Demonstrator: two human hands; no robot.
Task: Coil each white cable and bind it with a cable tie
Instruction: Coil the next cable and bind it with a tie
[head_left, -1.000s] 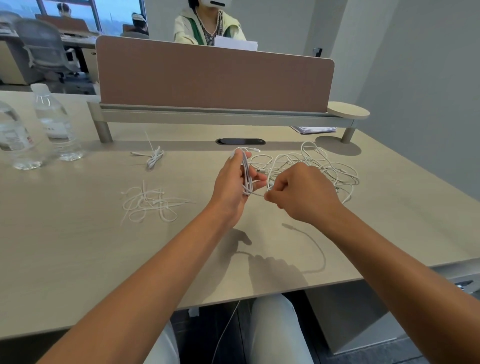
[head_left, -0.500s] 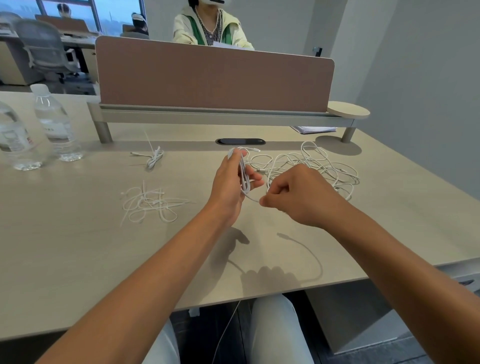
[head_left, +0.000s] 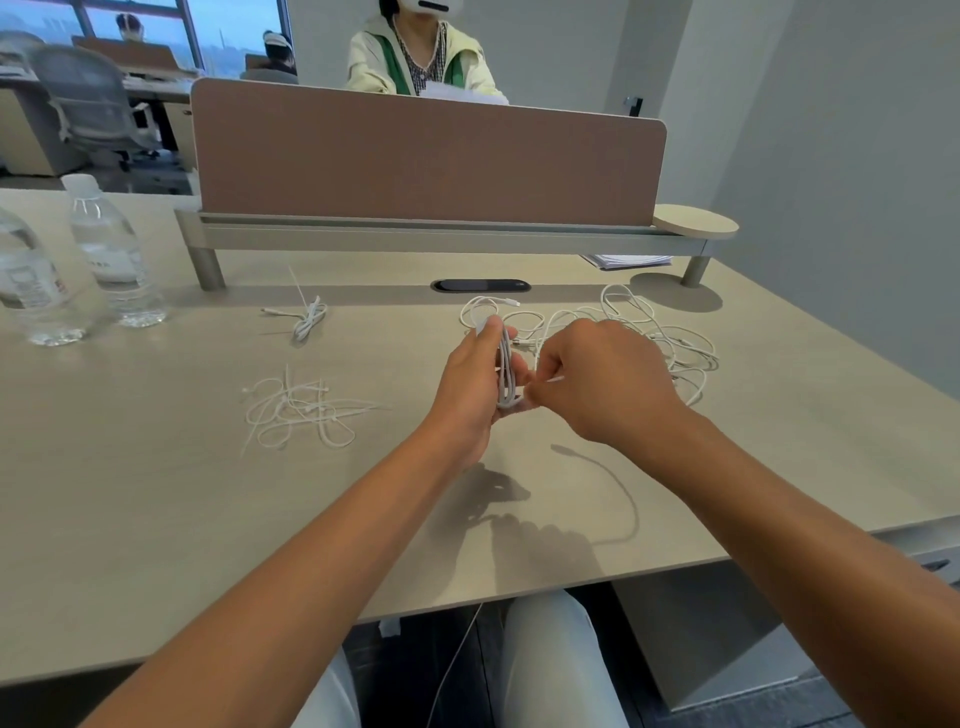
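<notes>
- Head view: the left hand (head_left: 470, 384) grips a coiled white cable (head_left: 505, 371) upright above the desk (head_left: 156, 493).
- Touching it, the right hand (head_left: 597, 382) pinches a thin white strand at the coil's lower end.
- Loose cables (head_left: 649, 332) lie far right; cable ties (head_left: 298, 410) lie left; a bound cable (head_left: 306, 319) lies farther left.

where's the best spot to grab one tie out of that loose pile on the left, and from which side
Judging by how they lie, take a straight tail that juts clear of the tie pile, such as the tip pointing toward the desk's near edge at the pile's left. Come from above on the near side and pinch it; the looped middles overlap, so a grab there would likely drag several.
</notes>
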